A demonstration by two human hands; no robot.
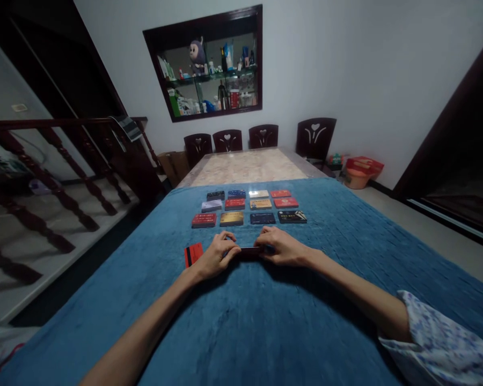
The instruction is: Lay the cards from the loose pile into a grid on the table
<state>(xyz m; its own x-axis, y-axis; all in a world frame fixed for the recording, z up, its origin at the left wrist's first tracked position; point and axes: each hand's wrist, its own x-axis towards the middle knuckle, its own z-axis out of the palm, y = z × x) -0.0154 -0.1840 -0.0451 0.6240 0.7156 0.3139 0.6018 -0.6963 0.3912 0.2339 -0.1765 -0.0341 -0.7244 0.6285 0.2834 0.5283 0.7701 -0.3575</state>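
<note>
Between my two hands is a dark, flat stack of cards [250, 252], seen edge-on low over the blue cloth. My left hand [218, 253] grips its left end, thumb toward me. At the other end my right hand [280, 245] is closed with curled fingers. Just left of my left hand, a single red card with a black stripe [194, 254] lies flat. Beyond the hands are several card stacks in three rows; the nearest row has a red stack [204, 220], a gold stack [232, 219], a navy stack [262, 219] and a black stack [292, 216].
A blue cloth [225, 332] covers the near part of the long table, whose marble-look top [253, 165] shows beyond. Dark chairs [263, 136] stand at the far end. A wooden railing [64, 193] runs at left; an orange tub [357, 176] sits on the floor at right.
</note>
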